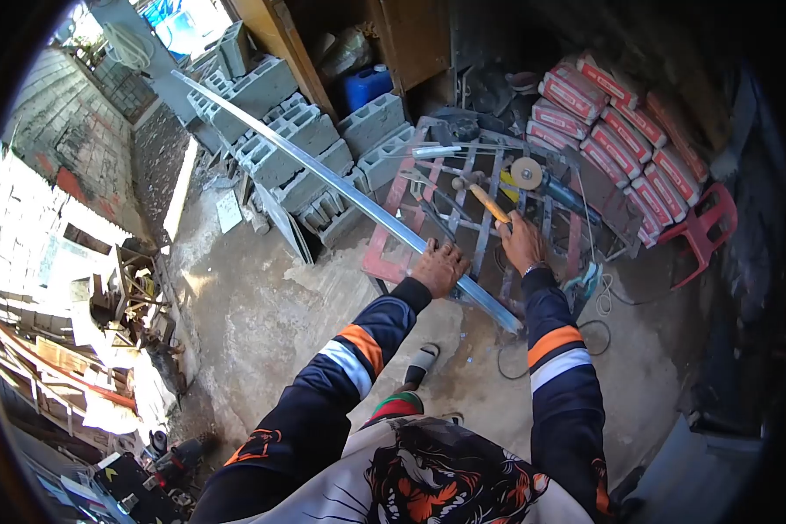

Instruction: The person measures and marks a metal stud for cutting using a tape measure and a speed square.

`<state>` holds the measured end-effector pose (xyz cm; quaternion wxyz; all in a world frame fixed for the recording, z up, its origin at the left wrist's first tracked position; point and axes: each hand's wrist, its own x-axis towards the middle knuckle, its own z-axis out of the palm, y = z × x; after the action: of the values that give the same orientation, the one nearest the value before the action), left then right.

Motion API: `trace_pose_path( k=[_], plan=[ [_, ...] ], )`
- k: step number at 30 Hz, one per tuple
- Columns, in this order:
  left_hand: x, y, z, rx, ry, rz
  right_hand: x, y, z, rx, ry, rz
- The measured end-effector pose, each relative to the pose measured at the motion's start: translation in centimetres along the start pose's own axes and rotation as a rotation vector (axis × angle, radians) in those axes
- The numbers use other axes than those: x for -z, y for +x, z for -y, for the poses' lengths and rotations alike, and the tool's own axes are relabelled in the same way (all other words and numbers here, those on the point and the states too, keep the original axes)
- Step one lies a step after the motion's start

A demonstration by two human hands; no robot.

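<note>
Under the clasping left hand [441, 266], 1 metal bar [371, 210]; right hand [523, 243] gripping 1 hammer [489, 203]

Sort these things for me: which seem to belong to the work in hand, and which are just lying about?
Likely in the work:
- metal bar, under the left hand
- wooden-handled tool, in the right hand
- red metal frame, beneath the bar

Apparently just lying about:
- concrete blocks
- stacked sacks
- blue container
</note>
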<state>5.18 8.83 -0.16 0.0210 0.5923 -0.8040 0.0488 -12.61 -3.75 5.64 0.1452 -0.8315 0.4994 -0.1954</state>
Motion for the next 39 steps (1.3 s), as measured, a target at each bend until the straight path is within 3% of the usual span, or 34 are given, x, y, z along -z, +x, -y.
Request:
trace_pose_path(
  k=[1,3,6,9,10,13,14,15,16,17,18,19,20,22,25,28,31,32,34,36,38,39],
  plan=[
    [-0.9,-0.1,-0.2,0.012,0.007,-0.078,-0.7,1.9,-0.2,0.038,-0.010,0.012],
    [-0.5,0.2,-0.5,0.023,-0.011,-0.010,-3.0,4.9,-1.9,0.137,-0.068,0.035],
    [-0.6,0.2,-1.0,0.048,-0.045,-0.071,-5.1,6.7,-3.7,0.076,-0.091,0.136],
    [-0.8,0.9,-1.0,0.027,-0.097,0.054,-6.5,6.7,-5.9,0.110,-0.153,0.150],
    [-1.9,0.8,-1.1,0.034,-0.114,-0.073,-6.4,6.9,-6.0,0.088,-0.210,0.160],
    [-1.2,1.5,-0.6,0.069,-0.104,-0.101,-6.1,7.2,-2.7,-0.062,-0.283,0.023],
    [1.3,1.1,-0.2,0.019,-0.140,0.027,-7.7,7.7,-2.1,0.165,-0.274,-0.135],
    [2.9,1.0,0.0,-0.034,-0.182,0.158,-6.3,7.3,2.2,0.301,-0.085,-0.024],
    [3.1,1.4,0.4,-0.019,-0.178,0.144,-4.9,7.1,6.9,0.268,0.179,0.306],
    [3.3,1.8,0.5,-0.051,-0.194,0.241,-5.4,6.6,10.2,0.165,0.318,0.518],
    [3.2,2.3,0.6,-0.081,-0.212,0.337,-7.8,6.5,11.5,0.218,0.405,0.613],
    [2.9,2.2,0.8,-0.062,-0.244,0.301,-13.8,7.4,10.0,0.470,0.404,0.546],
    [1.8,1.9,0.9,-0.031,-0.301,0.212,-13.4,7.3,11.1,0.483,0.396,0.541],
    [-0.5,1.5,0.5,0.025,-0.451,0.027,-12.4,5.9,15.0,0.359,0.043,0.418],
    [-1.6,1.3,0.1,0.103,-0.672,-0.208,-12.1,5.7,15.8,0.254,-0.100,0.366],
    [-2.3,2.2,-1.2,0.126,-0.784,-0.420,-10.0,6.5,14.6,0.291,-0.002,0.448],
    [-1.4,-0.1,-2.7,-0.098,-0.337,-0.402,-7.6,5.4,14.5,0.315,0.110,0.443],
    [0.4,-1.9,-3.2,-0.103,-0.346,-0.400,-6.3,4.4,14.4,0.316,0.161,0.470],
    [6.6,-6.8,-1.7,-0.229,-0.552,-0.676,-4.8,3.0,13.6,0.297,0.199,0.495],
    [6.6,-10.6,0.0,0.113,-0.553,-0.673,-3.5,0.9,12.2,0.226,0.305,0.682],
    [8.3,-12.5,2.7,0.633,-0.815,-0.767,-1.9,-2.2,10.6,0.228,0.317,0.640],
    [8.2,-11.9,4.8,0.817,-0.945,-0.906,-1.1,-3.9,9.7,0.252,0.326,0.599]
  ],
)
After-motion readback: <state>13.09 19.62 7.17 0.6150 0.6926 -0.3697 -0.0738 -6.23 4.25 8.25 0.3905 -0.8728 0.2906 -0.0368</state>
